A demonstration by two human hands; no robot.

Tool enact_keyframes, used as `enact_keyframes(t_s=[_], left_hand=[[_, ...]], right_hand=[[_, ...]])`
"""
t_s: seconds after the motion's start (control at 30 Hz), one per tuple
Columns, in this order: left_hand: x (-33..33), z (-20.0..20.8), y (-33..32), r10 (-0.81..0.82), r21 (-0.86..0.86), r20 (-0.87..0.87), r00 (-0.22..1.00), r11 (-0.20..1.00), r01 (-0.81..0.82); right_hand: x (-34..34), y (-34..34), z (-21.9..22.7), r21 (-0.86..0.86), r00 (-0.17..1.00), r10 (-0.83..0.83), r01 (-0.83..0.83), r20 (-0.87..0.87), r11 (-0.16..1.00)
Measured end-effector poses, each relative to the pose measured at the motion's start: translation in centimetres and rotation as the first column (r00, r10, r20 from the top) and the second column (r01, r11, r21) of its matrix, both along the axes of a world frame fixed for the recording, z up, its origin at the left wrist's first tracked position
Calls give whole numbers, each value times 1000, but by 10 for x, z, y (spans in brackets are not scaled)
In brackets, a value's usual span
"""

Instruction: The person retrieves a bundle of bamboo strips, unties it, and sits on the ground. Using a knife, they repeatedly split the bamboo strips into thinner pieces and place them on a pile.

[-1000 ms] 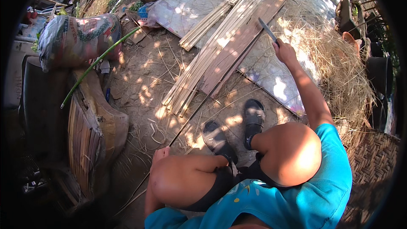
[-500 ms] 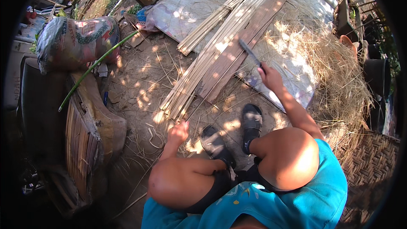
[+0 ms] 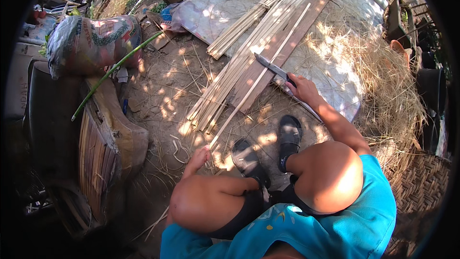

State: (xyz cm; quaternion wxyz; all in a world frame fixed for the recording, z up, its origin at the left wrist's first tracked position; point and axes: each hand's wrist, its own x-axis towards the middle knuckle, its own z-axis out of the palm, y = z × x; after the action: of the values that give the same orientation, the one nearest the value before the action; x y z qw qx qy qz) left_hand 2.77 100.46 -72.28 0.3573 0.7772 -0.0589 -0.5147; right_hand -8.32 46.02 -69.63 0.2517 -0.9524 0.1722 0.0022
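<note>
Over the plank [image 3: 314, 13], strip [image 3: 238, 109] now showing pale, knife [image 3: 275, 68] across it

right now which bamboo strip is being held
The bamboo strip under the knife, its near end in the left hand; the piled strips lie unheld.

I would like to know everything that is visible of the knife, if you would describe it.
The knife has a long, narrow, grey blade that looks like metal, and a dark handle mostly covered by the right hand, which grips it. Its tip points away from the person and to the left. The blade crosses a pale thin strip, above the brown board; whether it touches the board cannot be told.
</note>
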Motion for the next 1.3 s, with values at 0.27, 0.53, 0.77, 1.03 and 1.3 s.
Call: enact_keyframes(t_s=[0.27, 0.53, 0.77, 1.03, 1.3], left_hand=[[-2, -8, -95, 59, -147, 207, 976, 989, -29], [4, -5, -94, 2, -79, 389, 921, 996, 32], [-7, -10, 31, -29, -66, 275, 961, 997, 48], [-23, 2, -125, -135, -24, 669, 731, 979, 203], [-43, 24, -76, -303, 137, 711, 635, 945, 297]], right_hand=[[-28, 47, -27, -59, 933, 315, -309, 172, 949], [11, 9, -6, 5, 984, 152, -153, 88, 988], [-6, -154, 24, -126, 848, -529, 523, -18, 843], [-32, 88, 5, 232, 971, 240, -228, -25, 946], [-4, -101, 9, -254, 984, -143, 165, 105, 953]])
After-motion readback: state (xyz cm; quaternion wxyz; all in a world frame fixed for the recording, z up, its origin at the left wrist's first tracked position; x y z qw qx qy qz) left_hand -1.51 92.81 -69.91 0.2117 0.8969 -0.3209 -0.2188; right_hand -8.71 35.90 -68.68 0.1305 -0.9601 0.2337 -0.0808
